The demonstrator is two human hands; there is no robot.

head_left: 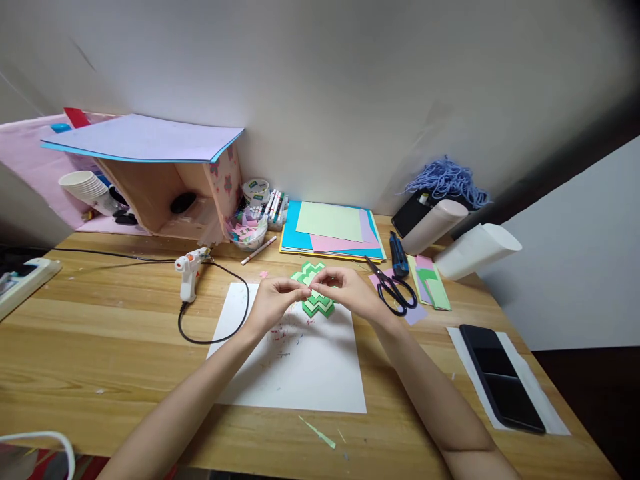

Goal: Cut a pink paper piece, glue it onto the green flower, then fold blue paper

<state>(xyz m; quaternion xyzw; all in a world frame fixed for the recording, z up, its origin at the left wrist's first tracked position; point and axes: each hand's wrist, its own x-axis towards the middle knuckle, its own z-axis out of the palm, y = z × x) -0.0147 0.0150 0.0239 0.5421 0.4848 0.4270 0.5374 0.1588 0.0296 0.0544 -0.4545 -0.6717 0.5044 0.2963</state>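
Both hands meet in the middle, above a white sheet of paper marked with colored smudges. The fingers of my left hand are pinched together, their tips touching those of my right hand. My right hand is pinched closed too. Whatever small thing sits between the fingertips cannot be made out. Just behind and below the fingers is a layered green paper piece with zigzag edges in dark and pale green, its middle partly covered by the hands.
At left stand a white glue gun with a black cord and an open pink box. Colored paper sheets are stacked behind. Black scissors, a utility knife and a phone lie at right. Green paper scraps lie in front.
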